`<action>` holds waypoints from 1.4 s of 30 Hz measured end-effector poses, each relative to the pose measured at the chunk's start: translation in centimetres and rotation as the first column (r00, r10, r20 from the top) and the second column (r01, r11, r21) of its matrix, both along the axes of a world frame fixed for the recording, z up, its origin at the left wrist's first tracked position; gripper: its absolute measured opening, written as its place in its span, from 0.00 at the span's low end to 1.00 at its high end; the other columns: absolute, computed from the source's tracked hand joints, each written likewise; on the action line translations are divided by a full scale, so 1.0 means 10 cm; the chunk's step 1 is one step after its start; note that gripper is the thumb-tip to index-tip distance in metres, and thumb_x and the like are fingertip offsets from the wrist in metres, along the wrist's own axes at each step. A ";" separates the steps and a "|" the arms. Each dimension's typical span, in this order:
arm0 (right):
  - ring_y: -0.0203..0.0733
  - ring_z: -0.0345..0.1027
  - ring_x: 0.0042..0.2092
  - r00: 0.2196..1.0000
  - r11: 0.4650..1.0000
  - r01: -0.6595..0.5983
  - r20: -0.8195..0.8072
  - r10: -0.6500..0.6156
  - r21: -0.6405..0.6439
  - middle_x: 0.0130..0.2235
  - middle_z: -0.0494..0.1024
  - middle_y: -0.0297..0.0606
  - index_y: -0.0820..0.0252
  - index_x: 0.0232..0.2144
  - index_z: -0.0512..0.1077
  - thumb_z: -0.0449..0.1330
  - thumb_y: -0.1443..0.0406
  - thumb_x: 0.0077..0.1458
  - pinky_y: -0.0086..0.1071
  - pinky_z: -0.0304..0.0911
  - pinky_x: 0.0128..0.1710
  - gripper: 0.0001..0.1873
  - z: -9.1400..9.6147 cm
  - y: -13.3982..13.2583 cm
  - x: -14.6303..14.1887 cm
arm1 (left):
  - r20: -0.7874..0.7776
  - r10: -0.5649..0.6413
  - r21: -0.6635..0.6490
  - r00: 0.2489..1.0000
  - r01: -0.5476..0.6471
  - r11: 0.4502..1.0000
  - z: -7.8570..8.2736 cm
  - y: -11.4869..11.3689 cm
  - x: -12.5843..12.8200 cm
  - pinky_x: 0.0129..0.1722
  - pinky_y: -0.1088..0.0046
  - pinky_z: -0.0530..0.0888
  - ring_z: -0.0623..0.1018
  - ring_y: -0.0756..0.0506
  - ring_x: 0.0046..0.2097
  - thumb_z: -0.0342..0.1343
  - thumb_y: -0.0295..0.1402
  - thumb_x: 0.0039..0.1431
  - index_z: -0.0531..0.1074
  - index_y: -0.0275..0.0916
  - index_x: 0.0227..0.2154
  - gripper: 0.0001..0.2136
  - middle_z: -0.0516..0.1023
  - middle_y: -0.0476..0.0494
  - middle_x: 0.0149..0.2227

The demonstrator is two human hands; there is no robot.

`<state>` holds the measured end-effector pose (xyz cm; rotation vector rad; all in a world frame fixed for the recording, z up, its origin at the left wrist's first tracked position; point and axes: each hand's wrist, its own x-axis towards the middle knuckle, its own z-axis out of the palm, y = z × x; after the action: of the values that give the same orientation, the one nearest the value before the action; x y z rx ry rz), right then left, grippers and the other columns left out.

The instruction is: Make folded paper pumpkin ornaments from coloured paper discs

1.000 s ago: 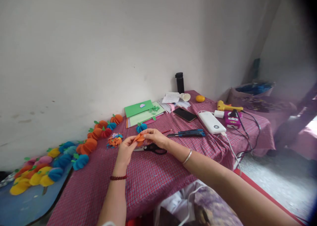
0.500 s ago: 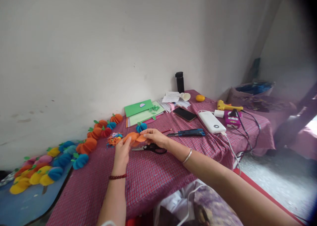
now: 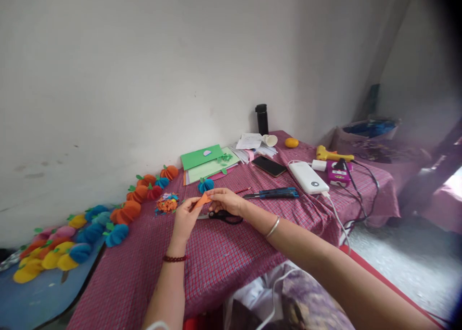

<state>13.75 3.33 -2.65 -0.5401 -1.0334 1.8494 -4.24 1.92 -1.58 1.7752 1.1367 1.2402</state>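
Between my two hands is a piece of orange paper [image 3: 202, 201], folded narrow, held above the checked tablecloth. My left hand [image 3: 186, 217] pinches its left end. The fingers of my right hand [image 3: 226, 202] are closed on its right end. Black-handled scissors [image 3: 226, 217] lie just below my right hand, their blades partly hidden by my left hand. Beyond my hands sits a blue paper pumpkin [image 3: 205, 185] with a green leaf. A heap of small coloured paper scraps [image 3: 167, 203] lies left of my left hand.
Finished-looking paper pumpkins [image 3: 125, 213] line the left edge. At the back are green paper sheets [image 3: 202, 157], a black bottle [image 3: 262, 119] and a phone [image 3: 269, 166]. A blue cutter [image 3: 277, 193], white power bank [image 3: 308, 178] with cable and yellow glue gun [image 3: 334, 155] lie rightward.
The orange paper has gone from a wide, rounded shape to a narrow folded one. My left hand has moved slightly right, nearer my right hand.
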 end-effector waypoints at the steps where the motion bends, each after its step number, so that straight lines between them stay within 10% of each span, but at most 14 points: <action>1: 0.33 0.74 0.24 1.000 1.000 -0.010 -0.002 0.010 0.010 0.30 0.78 0.34 0.64 0.40 0.70 0.60 0.68 0.53 0.21 0.66 0.20 0.11 -0.01 0.00 0.00 | 0.005 0.009 -0.001 1.000 -0.009 1.000 0.00 0.00 0.00 0.43 0.69 0.71 0.77 0.44 0.40 0.59 0.35 0.51 0.77 0.36 0.37 0.11 0.80 0.41 0.38; 15: 0.33 0.73 0.23 0.995 0.999 -0.024 0.098 0.019 0.048 0.33 0.81 0.41 0.65 0.40 0.71 0.56 0.60 0.61 0.20 0.64 0.18 0.12 -0.05 0.03 0.00 | 0.037 0.118 -0.051 0.992 -0.116 0.992 0.00 -0.01 0.02 0.30 0.76 0.63 0.67 0.50 0.28 0.61 0.40 0.49 0.76 0.35 0.27 0.12 0.72 0.51 0.24; 42: 0.30 0.71 0.24 0.972 0.984 -0.014 0.233 -0.028 0.178 0.32 0.79 0.37 0.64 0.40 0.71 0.61 0.54 0.54 0.20 0.61 0.20 0.19 -0.01 -0.04 0.00 | 0.366 -0.046 -0.229 0.929 0.138 0.964 0.02 -0.04 0.10 0.31 0.75 0.69 0.71 0.51 0.30 0.63 0.42 0.49 0.75 0.34 0.27 0.14 0.74 0.48 0.27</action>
<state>13.70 2.89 -2.75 -0.6639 -1.3390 1.6928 -3.25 1.49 -1.40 1.3315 0.9386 1.2401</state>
